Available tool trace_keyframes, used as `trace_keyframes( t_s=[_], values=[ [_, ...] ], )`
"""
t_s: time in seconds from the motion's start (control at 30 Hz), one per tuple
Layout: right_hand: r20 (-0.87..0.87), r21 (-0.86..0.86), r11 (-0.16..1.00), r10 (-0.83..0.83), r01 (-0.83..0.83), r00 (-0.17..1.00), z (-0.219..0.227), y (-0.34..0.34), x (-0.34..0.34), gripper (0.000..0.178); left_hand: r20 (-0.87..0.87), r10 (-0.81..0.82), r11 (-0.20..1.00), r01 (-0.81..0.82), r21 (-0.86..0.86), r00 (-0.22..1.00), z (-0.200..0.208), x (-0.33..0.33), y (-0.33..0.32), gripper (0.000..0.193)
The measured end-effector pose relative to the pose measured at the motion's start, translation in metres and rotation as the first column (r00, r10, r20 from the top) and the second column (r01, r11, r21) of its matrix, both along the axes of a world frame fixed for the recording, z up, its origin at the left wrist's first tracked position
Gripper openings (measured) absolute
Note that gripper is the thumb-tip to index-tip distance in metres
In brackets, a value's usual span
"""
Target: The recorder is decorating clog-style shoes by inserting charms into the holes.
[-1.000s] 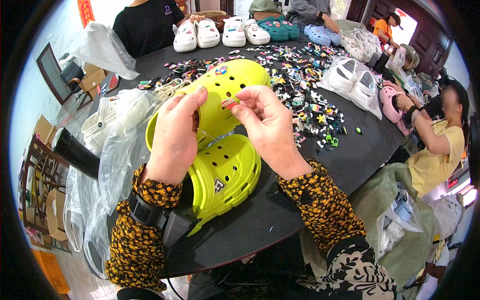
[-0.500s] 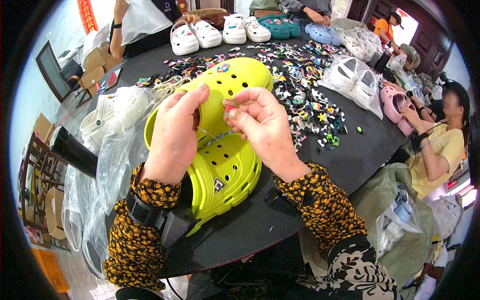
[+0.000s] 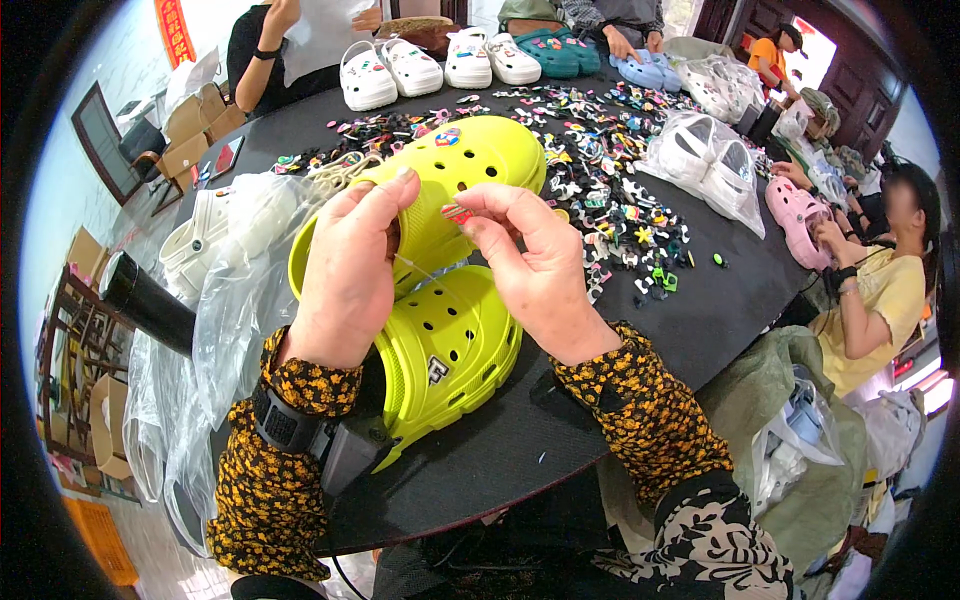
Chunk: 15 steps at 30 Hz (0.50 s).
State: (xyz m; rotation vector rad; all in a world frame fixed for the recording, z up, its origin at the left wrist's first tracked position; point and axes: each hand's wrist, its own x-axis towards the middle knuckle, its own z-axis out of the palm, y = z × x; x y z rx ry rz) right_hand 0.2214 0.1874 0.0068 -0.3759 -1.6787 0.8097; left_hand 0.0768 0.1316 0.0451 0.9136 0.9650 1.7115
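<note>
Over the black table [image 3: 720, 300], the left hand [image 3: 345, 270] grips the far lime clog [image 3: 510, 160] while the right hand [image 3: 537, 265] still pinches the red charm [image 3: 456, 213], now tilted differently.

"What is the left hand [image 3: 345, 265] doing?"
"It is gripping the edge of a lime shoe [image 3: 432, 180]."
"And what is the right hand [image 3: 540, 270] doing?"
"It is pinching a little red charm [image 3: 457, 213] close to that shoe."
"What is lying around?"
"A second lime shoe [image 3: 440, 347] is sitting nearer, and bright charms [image 3: 615, 185] are lying on the black table [image 3: 700, 310]."
</note>
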Motion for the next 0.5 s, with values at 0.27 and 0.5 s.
trace_keyframes(
  t_s=[0.27,0.5],
  values=[
    [0.128,0.284,0.944,-0.21,0.167,0.969,0.0041,0.0041,0.0059,0.015,-0.048,0.015,1.0,-0.015,-0.014,0.999,-0.006,-0.0049,0.0025,0.025],
    [0.121,0.383,0.892,-0.306,0.239,0.944,0.0043,0.0023,0.0033,0.013,-0.024,0.031,0.999,-0.032,-0.034,0.999,-0.0006,0.0024,0.0022,0.023]
  ],
)
